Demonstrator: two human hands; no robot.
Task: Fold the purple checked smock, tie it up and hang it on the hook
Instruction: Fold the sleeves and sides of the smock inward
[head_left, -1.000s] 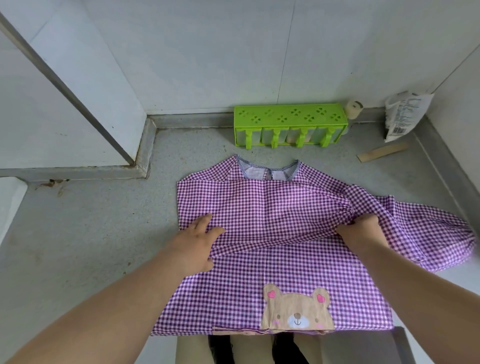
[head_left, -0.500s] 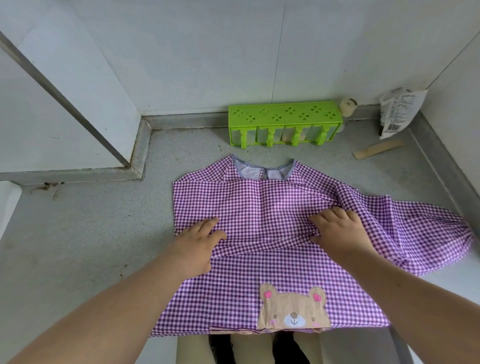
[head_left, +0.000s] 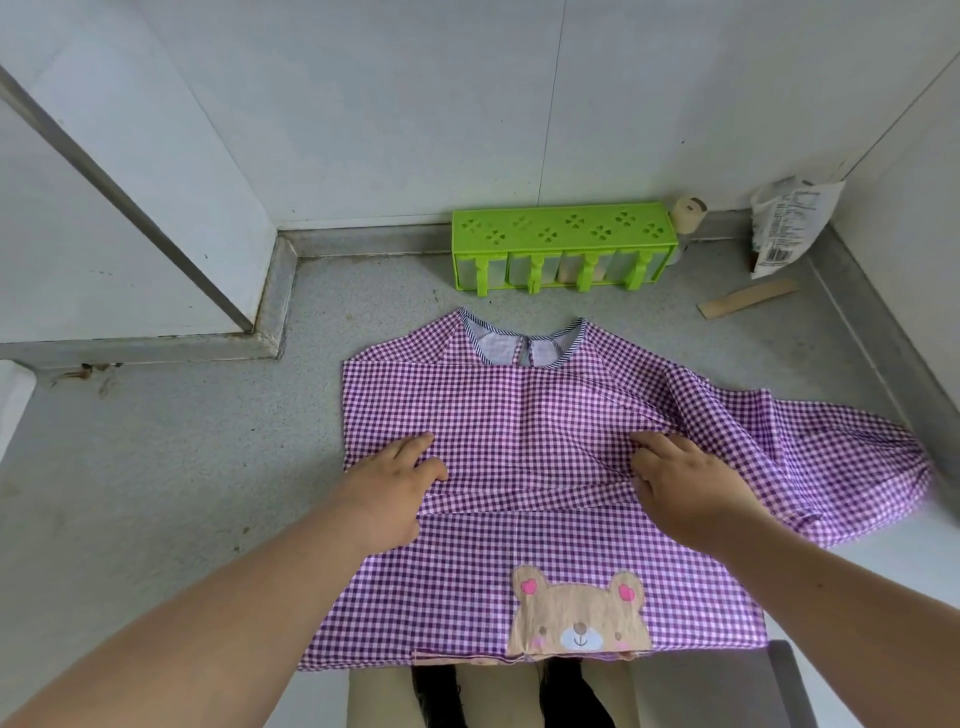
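On the smock (head_left: 524, 415), both hands flat, right hand (head_left: 685, 480) shifted leftward, left hand (head_left: 395, 488) unmoved

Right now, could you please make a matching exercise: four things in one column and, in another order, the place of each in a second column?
Things:
1. smock
2. green rack
3. white bag
4. wooden stick

Places:
A. leaning in the far right corner
B. against the back wall, beyond the collar
C. spread flat under both hands
D. lying on the counter in front of the bag

Pairs: 1-C, 2-B, 3-A, 4-D
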